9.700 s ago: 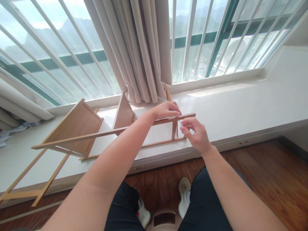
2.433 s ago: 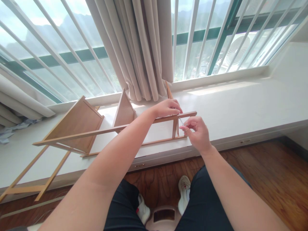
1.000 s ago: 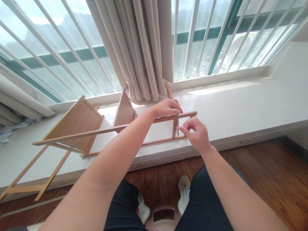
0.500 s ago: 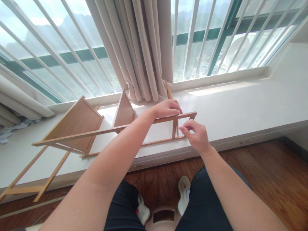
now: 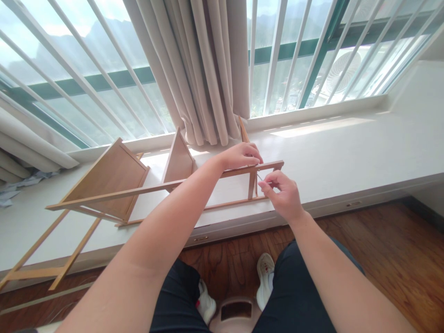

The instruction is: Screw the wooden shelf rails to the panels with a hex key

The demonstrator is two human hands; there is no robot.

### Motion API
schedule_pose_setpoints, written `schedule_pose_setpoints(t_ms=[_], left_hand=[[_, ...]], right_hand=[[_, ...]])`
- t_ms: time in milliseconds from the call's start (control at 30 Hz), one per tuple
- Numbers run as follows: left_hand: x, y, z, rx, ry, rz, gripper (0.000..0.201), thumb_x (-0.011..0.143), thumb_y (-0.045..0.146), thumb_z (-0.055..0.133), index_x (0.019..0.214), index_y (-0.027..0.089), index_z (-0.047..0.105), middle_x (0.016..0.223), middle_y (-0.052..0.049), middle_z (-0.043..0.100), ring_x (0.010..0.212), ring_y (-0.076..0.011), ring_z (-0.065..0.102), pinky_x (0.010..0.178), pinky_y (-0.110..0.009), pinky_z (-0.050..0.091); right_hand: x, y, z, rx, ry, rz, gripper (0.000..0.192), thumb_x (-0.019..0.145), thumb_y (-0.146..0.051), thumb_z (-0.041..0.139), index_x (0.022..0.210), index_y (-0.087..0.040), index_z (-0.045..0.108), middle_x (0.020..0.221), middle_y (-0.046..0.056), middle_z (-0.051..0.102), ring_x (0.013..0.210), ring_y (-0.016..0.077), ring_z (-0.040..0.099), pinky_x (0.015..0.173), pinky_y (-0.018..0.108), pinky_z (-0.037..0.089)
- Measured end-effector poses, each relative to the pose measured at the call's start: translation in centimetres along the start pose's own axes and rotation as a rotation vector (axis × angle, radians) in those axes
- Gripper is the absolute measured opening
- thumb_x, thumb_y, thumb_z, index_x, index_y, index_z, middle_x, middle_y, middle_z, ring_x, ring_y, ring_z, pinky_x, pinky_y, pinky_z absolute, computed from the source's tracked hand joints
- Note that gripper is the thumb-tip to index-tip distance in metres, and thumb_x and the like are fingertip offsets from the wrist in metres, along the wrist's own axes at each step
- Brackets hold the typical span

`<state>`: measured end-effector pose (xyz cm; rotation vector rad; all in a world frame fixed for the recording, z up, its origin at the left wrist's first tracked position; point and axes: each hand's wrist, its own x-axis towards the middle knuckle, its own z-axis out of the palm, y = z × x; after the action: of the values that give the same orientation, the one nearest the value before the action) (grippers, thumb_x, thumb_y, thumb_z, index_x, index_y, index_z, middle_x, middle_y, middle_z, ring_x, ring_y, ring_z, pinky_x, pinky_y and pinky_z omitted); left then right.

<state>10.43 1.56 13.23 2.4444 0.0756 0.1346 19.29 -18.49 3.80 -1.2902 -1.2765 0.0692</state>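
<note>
We have a wooden rack (image 5: 145,185) lying on its side across the white window ledge (image 5: 347,148), its thin slats and two shelf panels running from about 9 o'clock toward the centre of the view. Our left hand (image 5: 241,156) is closed down over the top rail near its right end, just where a short upright post (image 5: 251,185) meets it. Our right hand (image 5: 282,192), at roughly 4 o'clock from the left one, pinches a slim metal tool (image 5: 259,176) between thumb and fingers, its tip up against that joint; the tool is too small for us to say what kind it is

We judge the rack light and stiff but slender, so it would flex or tip if pressed at mid-span; the sounder hold is on the rail right beside the joint. The tool looks smooth and thin, easy to let slip, and wants a firm fingertip pinch

We can read no brand, label or writing anywhere
</note>
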Motion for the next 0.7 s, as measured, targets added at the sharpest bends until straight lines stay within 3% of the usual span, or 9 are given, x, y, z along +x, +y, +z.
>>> schedule_pose_setpoints(t_ms=[500,700], left_hand=[[0.03,-0.29,0.09,-0.021,0.01,0.005,0.028,0.088,0.031,0.062,0.101,0.019,0.083,0.11,-0.007,0.066,0.097,-0.0197,0.065,0.095,-0.033,0.05],[-0.03,-0.12,0.05,-0.051,0.034,0.015,0.026,0.088,0.031,0.063,0.101,0.02,0.083,0.112,-0.007,0.065,0.097,-0.0192,0.064,0.096,-0.034,0.05]], right_hand=[[-0.03,-0.07,-0.18,-0.008,0.029,0.014,0.024,0.096,-0.042,0.072,0.087,-0.024,0.059,0.075,-0.002,0.063,0.061,0.0144,0.064,0.06,0.028,0.054],[-0.07,-0.12,-0.09,0.027,0.026,-0.005,0.019,0.095,-0.035,0.074,0.089,-0.024,0.059,0.076,-0.003,0.063,0.063,0.0135,0.067,0.061,0.025,0.055]])
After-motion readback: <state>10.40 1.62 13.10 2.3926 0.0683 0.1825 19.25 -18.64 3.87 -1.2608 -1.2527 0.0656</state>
